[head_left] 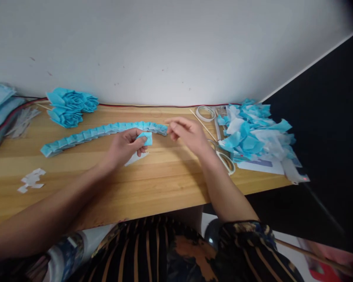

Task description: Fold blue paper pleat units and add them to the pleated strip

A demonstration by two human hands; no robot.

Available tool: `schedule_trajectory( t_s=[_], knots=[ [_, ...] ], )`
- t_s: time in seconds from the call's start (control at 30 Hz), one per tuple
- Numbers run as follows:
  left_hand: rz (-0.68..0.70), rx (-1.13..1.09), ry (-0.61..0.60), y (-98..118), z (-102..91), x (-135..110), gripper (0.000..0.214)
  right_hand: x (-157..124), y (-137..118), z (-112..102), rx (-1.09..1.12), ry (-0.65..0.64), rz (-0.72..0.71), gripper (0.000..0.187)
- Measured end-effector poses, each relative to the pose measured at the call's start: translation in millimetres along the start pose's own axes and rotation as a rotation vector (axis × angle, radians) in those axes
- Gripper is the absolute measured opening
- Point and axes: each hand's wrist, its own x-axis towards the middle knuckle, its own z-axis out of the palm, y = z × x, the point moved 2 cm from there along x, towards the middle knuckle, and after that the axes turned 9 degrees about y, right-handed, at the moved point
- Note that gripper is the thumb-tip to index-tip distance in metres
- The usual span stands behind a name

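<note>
My left hand (129,145) pinches a small folded blue paper square (148,138) between thumb and fingers, above the wooden table. Under that hand lies a white paper piece (136,158), partly covered. Just behind it a long curved row of folded blue paper pieces (106,129) stretches from the left toward the middle. My right hand (186,135) is by the row's right end, thumb and index finger drawn together. Whatever is between these fingertips, if anything, is too small to make out.
Blue paper roses (69,105) lie at the back left, near blue sheets (1,103). White scraps (32,180) are at front left. On the right are a tape roll (205,113), a wooden stick (202,124), scissors (226,162) and a blue-and-white paper heap (253,133). A wall (153,51) stands behind.
</note>
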Motion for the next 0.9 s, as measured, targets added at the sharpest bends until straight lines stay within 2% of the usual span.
schedule_trajectory(
  t_s=[0.13, 0.23, 0.3, 0.37, 0.47, 0.63, 0.9],
  knots=[
    [0.014, -0.020, -0.023, -1.3, 1.2, -1.3, 0.014, -2.3, -19.7, -59.3, -0.307, 0.295, -0.093, 0.024],
    [0.022, -0.026, -0.028, -1.3, 1.7, -2.5, 0.014, -13.4, -11.6, -94.2, -0.602, 0.349, -0.060, 0.024],
    [0.026, -0.031, -0.032, -1.5, 2.2, -3.3, 0.014, -20.5, 2.3, -107.7, -0.851, 0.336, -0.055, 0.023],
    [0.030, -0.034, -0.039, -2.0, 3.1, -4.2, 0.013, -24.3, 18.2, -114.3, -1.043, 0.321, -0.016, 0.024],
    [0.044, -0.033, -0.049, -2.4, 4.6, -5.7, 0.014, -22.8, 36.4, -114.7, -1.146, 0.255, 0.063, 0.026],
    [0.067, -0.005, -0.061, -1.2, 4.0, -6.5, 0.016, -13.6, 45.9, -111.4, -1.135, 0.203, 0.146, 0.026],
    [0.052, -0.031, -0.060, -1.5, 2.6, -4.9, 0.014, -8.1, 56.7, -111.7, -0.966, 0.262, 0.150, 0.016]
  ],
)
